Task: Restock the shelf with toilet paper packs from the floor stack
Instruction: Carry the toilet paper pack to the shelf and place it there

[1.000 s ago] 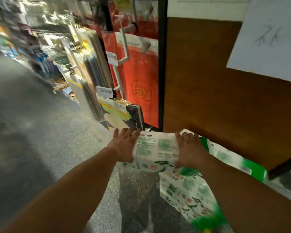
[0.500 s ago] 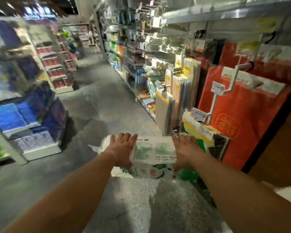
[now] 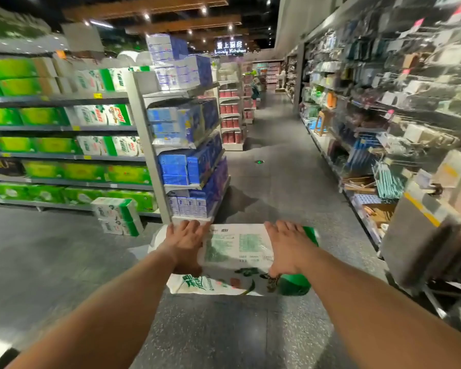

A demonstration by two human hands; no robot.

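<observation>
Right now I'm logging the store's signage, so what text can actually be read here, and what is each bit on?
"Lovely Kitchen": lit hanging sign far down the aisle; the characters above it are too blurred to read.
"10.2": white and green pack on the left shelf, uncertain.
"184mm": carried pack, uncertain; its other print is too small.
Yellow price tags on shelf edges: unreadable.

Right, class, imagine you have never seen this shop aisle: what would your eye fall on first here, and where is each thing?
First, the white-and-green toilet paper pack at centre bottom, carried above the floor between the left hand and right hand, one pressed on each end. Next, the green packs filling the shelves on the left, with two more white-and-green packs stacked on the floor in front of them. Blue packs fill the end rack beside them.
</observation>
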